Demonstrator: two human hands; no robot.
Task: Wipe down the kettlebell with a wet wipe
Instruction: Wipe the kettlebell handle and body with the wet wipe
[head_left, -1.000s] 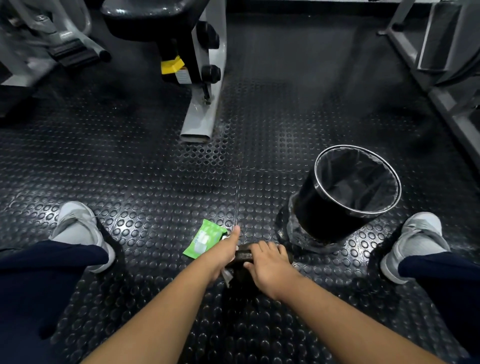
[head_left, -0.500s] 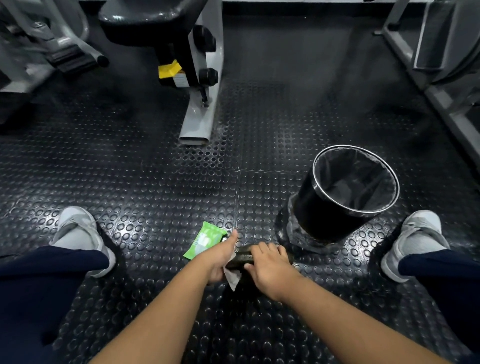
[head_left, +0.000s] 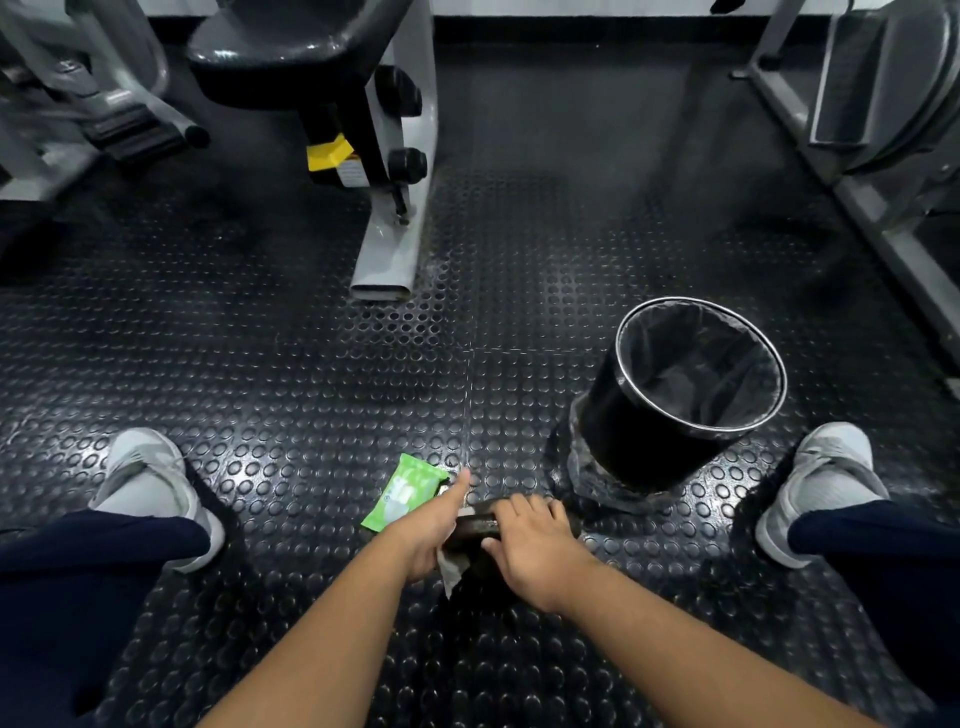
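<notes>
black studded rubber floor (head_left: 291, 364) fills our view. we sit with legs spread, a grey shoe at each side: left shoe (head_left: 150, 483), right shoe (head_left: 826, 478).

kettlebell (head_left: 480, 527): dark, on the floor between our legs, low centre of frame. mostly covered by our hands; only its handle and a little of the dark body below show.

left hand (head_left: 431, 530): curled around the left end of the handle, thumb stretched forward and up. it presses a wipe (head_left: 451, 569) against the kettlebell; a pale crumpled corner hangs out beneath the palm. how tightly the fingers are curled we cannot tell, as they are under the hand.

right hand (head_left: 535, 551): fingers wrapped over the handle from above, closed on it, just beside the left hand. the two hands are close but whether they touch we cannot tell.

wipe pack (head_left: 408, 491): green, flat on the floor, just left of and beyond the left thumb, partly hidden by that hand.

bin (head_left: 618, 426): black, with a shiny rim and a clear liner, standing near the kettlebell on its far right side. something pale lies in the bottom; too dim to identify.

grey gym machine (head_left: 387, 244) stands well beyond, upper centre. more grey frames at the far left and far right edges.
</notes>
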